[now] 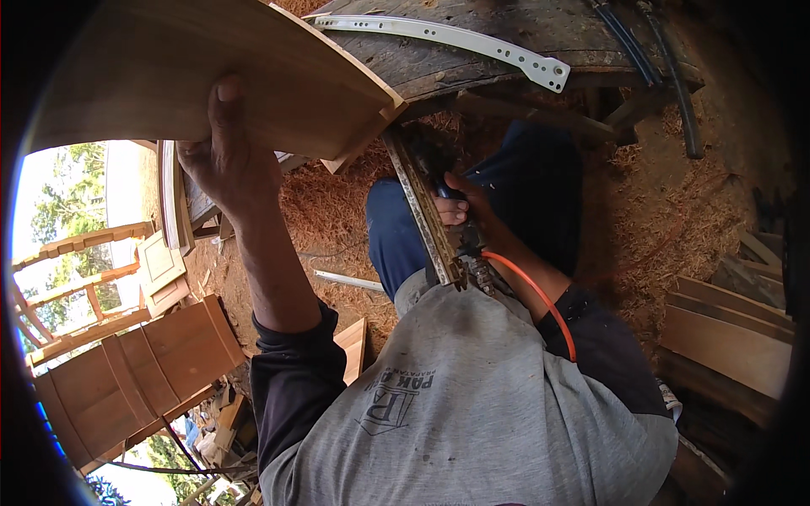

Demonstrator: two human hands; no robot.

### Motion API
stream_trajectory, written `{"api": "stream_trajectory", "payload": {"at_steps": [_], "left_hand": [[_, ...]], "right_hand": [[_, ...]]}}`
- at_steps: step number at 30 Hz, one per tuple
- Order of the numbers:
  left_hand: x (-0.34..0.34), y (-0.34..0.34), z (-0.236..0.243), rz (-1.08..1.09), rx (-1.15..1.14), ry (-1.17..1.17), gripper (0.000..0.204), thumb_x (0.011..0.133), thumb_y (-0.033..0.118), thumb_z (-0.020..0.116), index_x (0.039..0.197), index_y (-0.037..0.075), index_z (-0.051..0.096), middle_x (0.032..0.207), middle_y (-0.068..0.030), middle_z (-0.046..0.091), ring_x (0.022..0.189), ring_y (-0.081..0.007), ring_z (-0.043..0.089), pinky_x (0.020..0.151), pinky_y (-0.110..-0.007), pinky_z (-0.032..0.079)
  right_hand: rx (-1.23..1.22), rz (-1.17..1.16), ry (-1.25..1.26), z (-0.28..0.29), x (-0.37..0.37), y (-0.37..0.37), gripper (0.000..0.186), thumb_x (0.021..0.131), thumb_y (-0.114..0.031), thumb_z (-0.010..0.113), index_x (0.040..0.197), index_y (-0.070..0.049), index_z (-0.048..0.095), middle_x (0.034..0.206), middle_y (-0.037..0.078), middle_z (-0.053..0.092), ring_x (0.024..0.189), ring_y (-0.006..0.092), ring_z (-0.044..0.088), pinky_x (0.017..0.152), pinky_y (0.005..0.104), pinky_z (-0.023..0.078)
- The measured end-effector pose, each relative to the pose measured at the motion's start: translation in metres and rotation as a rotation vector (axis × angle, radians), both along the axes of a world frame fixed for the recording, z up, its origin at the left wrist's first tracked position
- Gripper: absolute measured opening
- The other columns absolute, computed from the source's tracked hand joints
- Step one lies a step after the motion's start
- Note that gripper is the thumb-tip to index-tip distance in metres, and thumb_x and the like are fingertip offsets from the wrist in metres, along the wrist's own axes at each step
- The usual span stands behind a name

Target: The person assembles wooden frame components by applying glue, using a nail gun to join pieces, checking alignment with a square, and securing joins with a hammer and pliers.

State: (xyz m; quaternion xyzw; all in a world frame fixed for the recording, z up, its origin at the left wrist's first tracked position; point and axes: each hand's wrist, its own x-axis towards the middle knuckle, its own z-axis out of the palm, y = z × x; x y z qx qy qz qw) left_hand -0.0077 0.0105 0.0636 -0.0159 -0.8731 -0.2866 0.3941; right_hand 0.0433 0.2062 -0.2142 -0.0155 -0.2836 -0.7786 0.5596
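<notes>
My left hand (pixel 229 156) grips the lower edge of a wooden drawer or panel (pixel 287 88). Its thumb lies on the near face; the fingers behind are mostly hidden. In my right hand (pixel 472 202) is an air nail gun, its long, worn magazine (pixel 420 209) slanting up towards the panel's right corner. The gun's dark head sits in shadow, and I cannot tell whether its nose touches the wood. An orange air hose (pixel 547 304) runs from the grip past my right forearm. A white metal drawer slide (pixel 456 35) lies on the bench beyond the panel.
The worn wooden bench (pixel 405 72) has dark tubes (pixel 666 72) over its right edge. Wood shavings (pixel 316 219) cover the ground. Another pale metal rail (pixel 348 280) lies by my leg. Brown panels (pixel 139 371) stand left; boards (pixel 726 337) are stacked right.
</notes>
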Motion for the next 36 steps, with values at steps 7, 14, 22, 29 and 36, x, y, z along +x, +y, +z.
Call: {"api": "stream_trajectory", "payload": {"at_steps": [7, 14, 22, 29, 36], "left_hand": [[-0.004, 0.015, 0.002, -0.249, 0.439, 0.137, 0.023, 0.088, 0.016, 0.076, 0.103, 0.000, 0.068, 0.097, -0.0043, 0.068, 0.087, -0.0113, 0.063, 0.079, -0.028, 0.049], [-0.001, 0.013, 0.003, -0.270, 0.518, 0.116, 0.023, 0.089, 0.017, 0.075, 0.103, -0.001, 0.068, 0.098, -0.0048, 0.068, 0.089, -0.0113, 0.062, 0.081, -0.028, 0.048], [-0.004, 0.011, 0.002, -0.265, 0.607, 0.081, 0.025, 0.089, 0.019, 0.075, 0.104, 0.000, 0.068, 0.097, -0.0055, 0.069, 0.088, -0.0116, 0.063, 0.080, -0.028, 0.049], [-0.006, 0.009, 0.000, -0.309, 0.546, 0.123, 0.026, 0.088, 0.020, 0.076, 0.103, 0.000, 0.068, 0.094, -0.0052, 0.068, 0.085, -0.0113, 0.063, 0.078, -0.028, 0.050], [-0.002, 0.008, 0.000, -0.274, 0.493, 0.102, 0.023, 0.089, 0.018, 0.075, 0.101, 0.000, 0.069, 0.093, -0.0044, 0.069, 0.086, -0.0106, 0.062, 0.079, -0.027, 0.048]], "right_hand": [[0.001, -0.056, 0.003, 0.001, 0.000, 0.000, 0.038, 0.102, -0.031, 0.054, 0.132, -0.009, 0.050, 0.061, 0.001, 0.046, 0.060, 0.0151, 0.053, 0.059, 0.0262, 0.048], [-0.004, -0.044, -0.012, -0.001, 0.001, -0.001, 0.036, 0.102, -0.031, 0.054, 0.129, -0.008, 0.050, 0.062, 0.001, 0.046, 0.061, 0.0145, 0.053, 0.058, 0.0271, 0.048], [-0.012, -0.012, -0.017, -0.006, 0.000, -0.001, 0.043, 0.102, -0.034, 0.052, 0.138, -0.010, 0.048, 0.063, 0.001, 0.047, 0.063, 0.0151, 0.054, 0.059, 0.0281, 0.049], [0.008, -0.017, -0.005, 0.001, -0.002, -0.001, 0.043, 0.101, -0.031, 0.054, 0.139, -0.011, 0.048, 0.061, 0.000, 0.046, 0.060, 0.0140, 0.052, 0.058, 0.0263, 0.048], [0.098, -0.068, -0.035, 0.006, 0.003, 0.002, 0.045, 0.101, -0.029, 0.056, 0.138, -0.005, 0.046, 0.061, 0.000, 0.045, 0.059, 0.0115, 0.051, 0.057, 0.0242, 0.046]]}}
